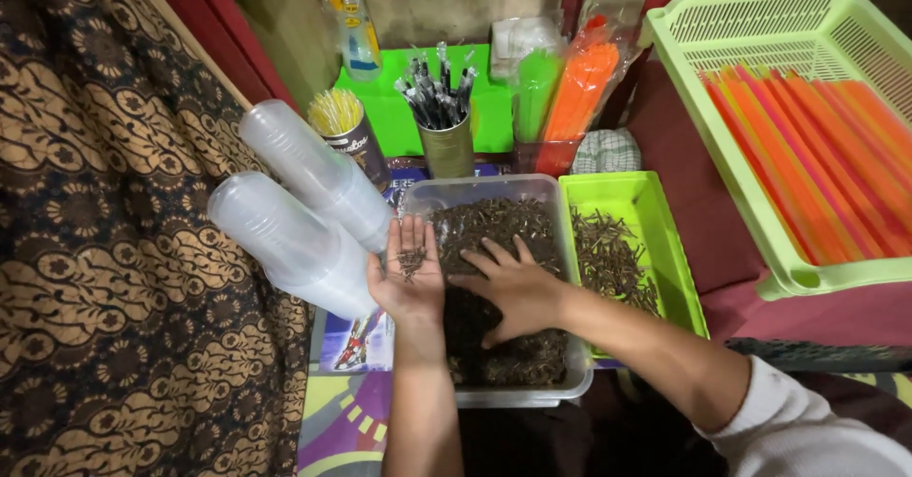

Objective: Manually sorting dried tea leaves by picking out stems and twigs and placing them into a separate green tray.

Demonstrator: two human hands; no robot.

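Two stacks of clear plastic cups (304, 220) lie centre left; a pale green plastic basket (807, 21) of orange straws (826, 163) fills the upper right.

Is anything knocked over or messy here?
Yes. Two stacks of clear plastic cups lie tipped on their sides, leaning against the clear tub of dark bits. The left hand holds a small pinch of bits; the right hand rests inside the tub.

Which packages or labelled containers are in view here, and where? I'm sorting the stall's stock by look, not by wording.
Clear plastic packet: back left, leaning upright, with blue and yellow print.
Labelled can: beside the stacked clear cups, dark wrapper, holding yellow straws.
Plain olive can: centre back, holding black-and-white straws.
Clear sleeve of orange straws: back right of centre, leaning.
Clear sleeve of green straws: just left of the orange one.
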